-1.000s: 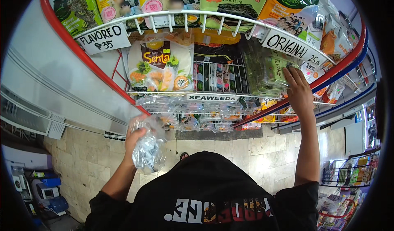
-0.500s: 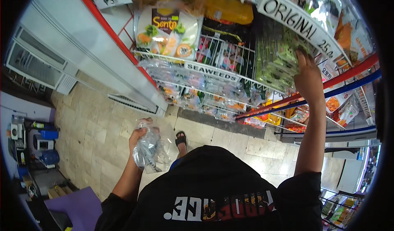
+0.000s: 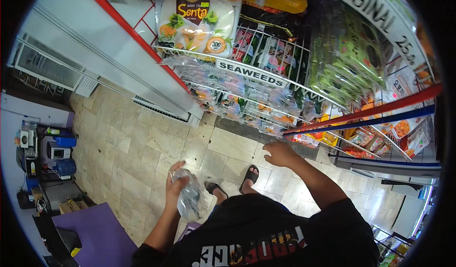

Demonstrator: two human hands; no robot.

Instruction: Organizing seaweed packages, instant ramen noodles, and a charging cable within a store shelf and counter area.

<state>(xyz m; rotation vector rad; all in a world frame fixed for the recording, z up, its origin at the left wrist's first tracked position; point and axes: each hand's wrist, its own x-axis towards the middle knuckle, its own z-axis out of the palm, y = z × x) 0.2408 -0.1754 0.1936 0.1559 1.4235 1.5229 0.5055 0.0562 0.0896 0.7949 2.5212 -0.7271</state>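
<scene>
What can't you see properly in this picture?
All in the head view:
- What the crumpled clear plastic in the left hand holds, if anything: folds and glare hide it.
- The right hand's palm: turned away from the camera.
- The whole long white sign: the upper edge cuts it off.
- Details of the machines on the far-left shelf: too small.

One clear plastic bag (image 3: 192,201) here, and it's two dark sandals (image 3: 252,174), a full pair; now three lettered white signs (image 3: 251,73), one large round food pack (image 3: 197,25), one black shirt (image 3: 285,219)!
</scene>
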